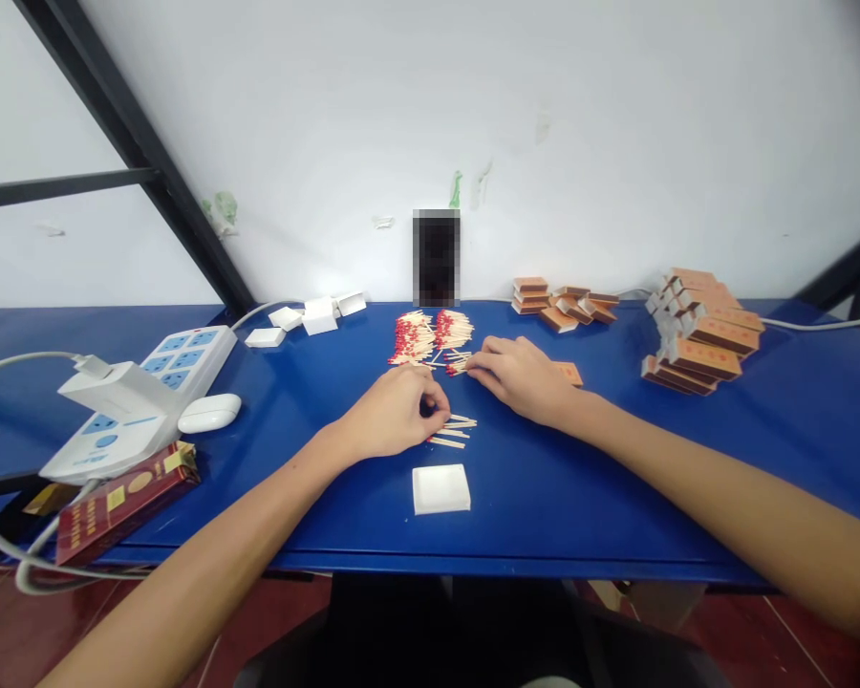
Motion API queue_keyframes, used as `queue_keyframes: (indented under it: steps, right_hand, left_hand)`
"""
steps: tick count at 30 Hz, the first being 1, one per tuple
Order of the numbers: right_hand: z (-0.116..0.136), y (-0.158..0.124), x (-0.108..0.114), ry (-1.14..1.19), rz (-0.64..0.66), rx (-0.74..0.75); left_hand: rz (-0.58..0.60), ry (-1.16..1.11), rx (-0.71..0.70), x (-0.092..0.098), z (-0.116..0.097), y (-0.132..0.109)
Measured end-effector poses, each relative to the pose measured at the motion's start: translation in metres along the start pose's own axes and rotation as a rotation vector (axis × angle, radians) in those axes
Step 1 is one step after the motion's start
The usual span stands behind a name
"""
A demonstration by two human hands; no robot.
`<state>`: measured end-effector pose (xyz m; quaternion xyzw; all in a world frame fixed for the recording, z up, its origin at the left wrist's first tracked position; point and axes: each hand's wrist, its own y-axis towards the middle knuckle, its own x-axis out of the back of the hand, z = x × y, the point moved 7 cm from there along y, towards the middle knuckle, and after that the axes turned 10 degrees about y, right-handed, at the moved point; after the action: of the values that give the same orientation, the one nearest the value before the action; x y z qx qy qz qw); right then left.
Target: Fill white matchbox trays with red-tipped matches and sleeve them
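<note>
Red-tipped matches lie in two piles on the blue table, with a smaller group in front of the right pile. My right hand has its thumb and fingers pinched at that smaller group; what is between the fingertips is too small to make out. Nearer to me, my left hand curls with thumb and forefinger together at the left ends of several loose matches. Its fingertips cover the match ends there. A white tray-like box part lies in front of these matches.
Orange matchboxes are stacked at the right and back; another lies behind my right hand. White box parts sit back left. A power strip, white case and red box are left. A pixelated dark object stands behind.
</note>
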<state>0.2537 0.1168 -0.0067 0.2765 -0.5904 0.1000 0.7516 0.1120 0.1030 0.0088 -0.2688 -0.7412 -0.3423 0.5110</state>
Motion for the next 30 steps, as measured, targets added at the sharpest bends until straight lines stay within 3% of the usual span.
queue_keyframes:
  steps: [4,8,10,18,22,30]
  right_hand:
    - [-0.001,0.001,0.000,0.046,0.004,-0.032]
    - [0.003,0.002,0.002,0.011,0.012,-0.048]
    - [0.010,0.000,0.003,0.021,0.020,-0.051]
    - [0.051,-0.023,0.003,0.344,0.096,0.009]
    - [0.040,-0.019,0.004,0.306,0.037,-0.005]
    - [0.006,0.002,0.002,0.015,-0.060,0.032]
  left_hand:
    - [-0.032,-0.056,0.026,0.000,0.006,-0.001]
    - [-0.225,0.065,0.124,0.006,0.024,-0.002]
    - [-0.265,0.161,0.165,0.007,0.035,-0.001]
    - [-0.151,0.322,0.165,0.009,0.060,0.000]
    - [-0.097,0.398,0.138,0.008,0.057,0.003]
    - [-0.040,0.516,0.085,0.009,0.045,0.006]
